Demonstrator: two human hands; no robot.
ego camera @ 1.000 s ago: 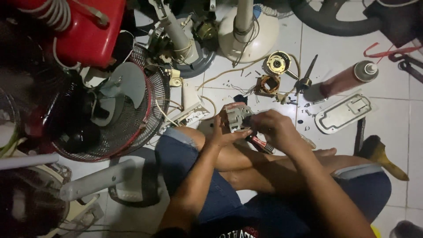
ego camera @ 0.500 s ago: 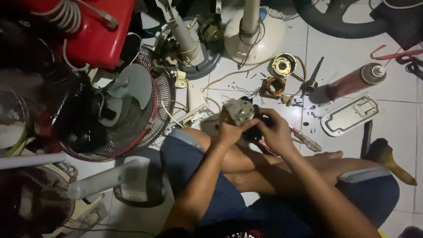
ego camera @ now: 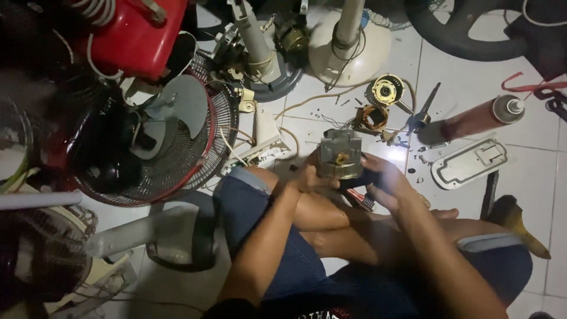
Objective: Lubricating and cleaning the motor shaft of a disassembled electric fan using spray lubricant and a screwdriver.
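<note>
I sit on a tiled floor with my legs crossed. My left hand grips the left side of a grey metal fan motor, held above my knees. My right hand is at the motor's right and lower side, closed on a dark tool handle; the tool's tip is hidden. A red-and-black handled tool lies on my leg just below my hands.
A fan grille with grey blades lies left. A red casing, fan bases, a copper-wound stator, a rotor, a spray can, a white cover plate and loose screws lie around.
The motor has been lifted and turned between my hands, now showing its end with the shaft. My hands have shifted slightly up and right.
</note>
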